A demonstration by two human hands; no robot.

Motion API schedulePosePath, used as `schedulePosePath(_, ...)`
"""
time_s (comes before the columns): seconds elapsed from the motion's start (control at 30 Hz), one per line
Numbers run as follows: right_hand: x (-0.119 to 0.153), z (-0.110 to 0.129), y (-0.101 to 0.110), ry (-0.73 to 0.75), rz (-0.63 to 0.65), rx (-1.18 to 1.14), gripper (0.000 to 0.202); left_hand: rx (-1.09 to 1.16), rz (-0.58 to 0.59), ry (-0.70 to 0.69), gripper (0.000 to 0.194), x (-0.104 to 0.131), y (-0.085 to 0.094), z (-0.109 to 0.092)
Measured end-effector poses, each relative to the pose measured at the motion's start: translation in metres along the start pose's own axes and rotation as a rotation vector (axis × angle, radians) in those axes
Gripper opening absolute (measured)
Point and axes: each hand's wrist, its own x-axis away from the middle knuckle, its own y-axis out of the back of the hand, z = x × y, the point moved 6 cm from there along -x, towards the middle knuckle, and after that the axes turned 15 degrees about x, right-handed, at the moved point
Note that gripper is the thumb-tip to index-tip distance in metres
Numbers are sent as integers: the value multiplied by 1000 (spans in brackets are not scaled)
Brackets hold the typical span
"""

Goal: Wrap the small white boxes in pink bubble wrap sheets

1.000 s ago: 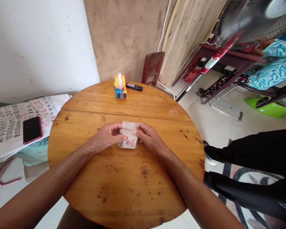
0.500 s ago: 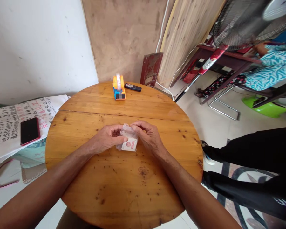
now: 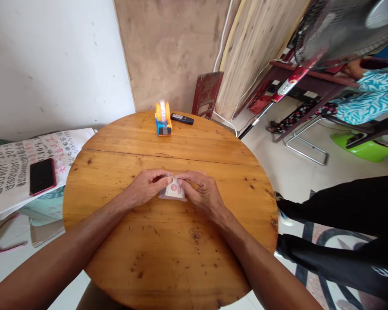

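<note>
With the round wooden table (image 3: 168, 254) read as a clock face, twelve at its far edge, you had both hands just above its centre, on the twelve o'clock side. Between them was the small packet (image 3: 175, 193), a white piece with red print inside a clear plastic wrapper, its lower edge pointing toward six.

Your left hand (image 3: 148, 188) came in from the packet's nine o'clock side and pinched its upper corner at about eleven, thumb on top, fingers curled behind. Your right hand (image 3: 205, 193) came from its three o'clock side and pinched the wrapper at about one, thumb and forefinger drawn close together. The fingertips of both hands nearly met at the packet's twelve. Whether the packet touched the tabletop, you could not tell.

Near the table's edge at twelve stood an orange and blue tape dispenser (image 3: 163, 118), with a dark handset (image 3: 182, 119) lying just beside it on the one o'clock side. A red-brown chair back (image 3: 207, 94) rose beyond the edge toward one. Off the table, between nine and ten, a phone (image 3: 42, 175) lay on printed white sheeting (image 3: 6, 170). A fan (image 3: 345, 32) stood out between one and two, and black-trousered legs (image 3: 342, 204) showed around three.
</note>
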Motion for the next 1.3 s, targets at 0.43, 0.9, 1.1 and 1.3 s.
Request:
schedulePosePath(0.43,10,17,2,225,-98,403,15,-271,-108,-128,34,-5,7,-7)
schedulePosePath(0.9,15,25,5,265,-54,471,15,-175,-109,-118,33,-5,5,-9)
schedulePosePath(1.1,16,27,5,289,-40,498,16,-177,-107,-121,29,-5,4,-7)
schedulePosePath(1.3,20,33,5,328,-22,539,15,-118,-126,-118,28,-6,5,-5)
